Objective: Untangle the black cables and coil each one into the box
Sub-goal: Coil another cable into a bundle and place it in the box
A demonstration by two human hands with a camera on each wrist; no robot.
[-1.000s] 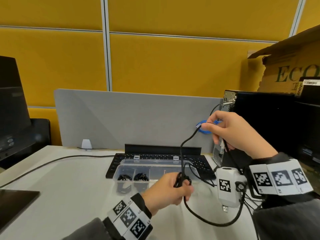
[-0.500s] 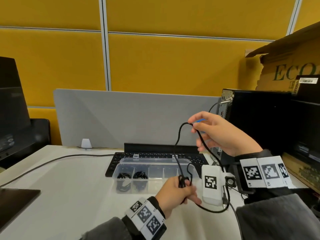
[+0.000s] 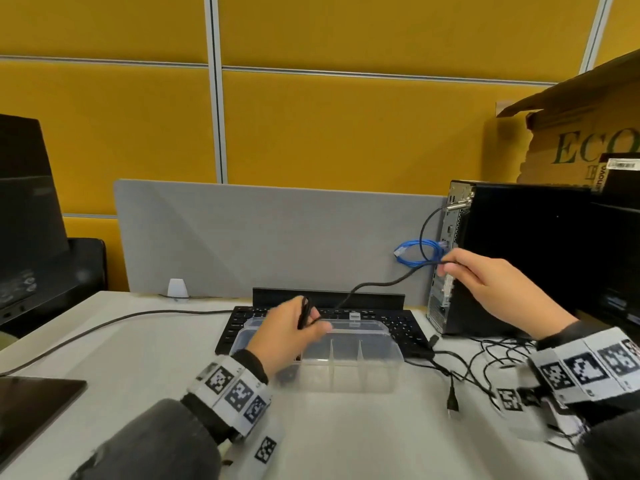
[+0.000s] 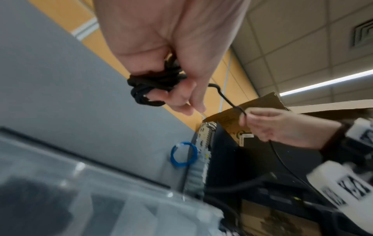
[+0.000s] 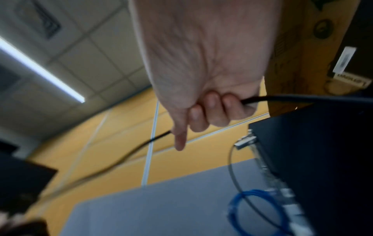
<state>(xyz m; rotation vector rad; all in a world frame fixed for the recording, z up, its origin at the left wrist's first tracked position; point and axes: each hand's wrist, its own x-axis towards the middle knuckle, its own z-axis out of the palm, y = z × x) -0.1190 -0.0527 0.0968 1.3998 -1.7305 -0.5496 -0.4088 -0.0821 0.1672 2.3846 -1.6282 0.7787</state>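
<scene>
A black cable [image 3: 377, 285] stretches between my two hands above the clear plastic box [image 3: 349, 372]. My left hand [image 3: 294, 332] holds a small coil of it [image 4: 155, 87] wound round its fingers, just over the box's left end. My right hand [image 3: 485, 282] pinches the same cable [image 5: 282, 97] farther along, up near the black computer tower [image 3: 519, 258]. More tangled black cables [image 3: 485, 362] lie on the desk right of the box. The box's left compartments are hidden behind my left hand.
A black keyboard [image 3: 398, 327] lies behind the box, in front of a grey divider [image 3: 259, 237]. A blue cable loop [image 3: 415, 252] hangs by the tower. A cardboard box [image 3: 581, 140] stands at the right, a monitor [image 3: 24, 209] at the left.
My left hand has risen and moved back over the box with the coil. My right hand has swung out to the right, pulling the cable straighter between them.
</scene>
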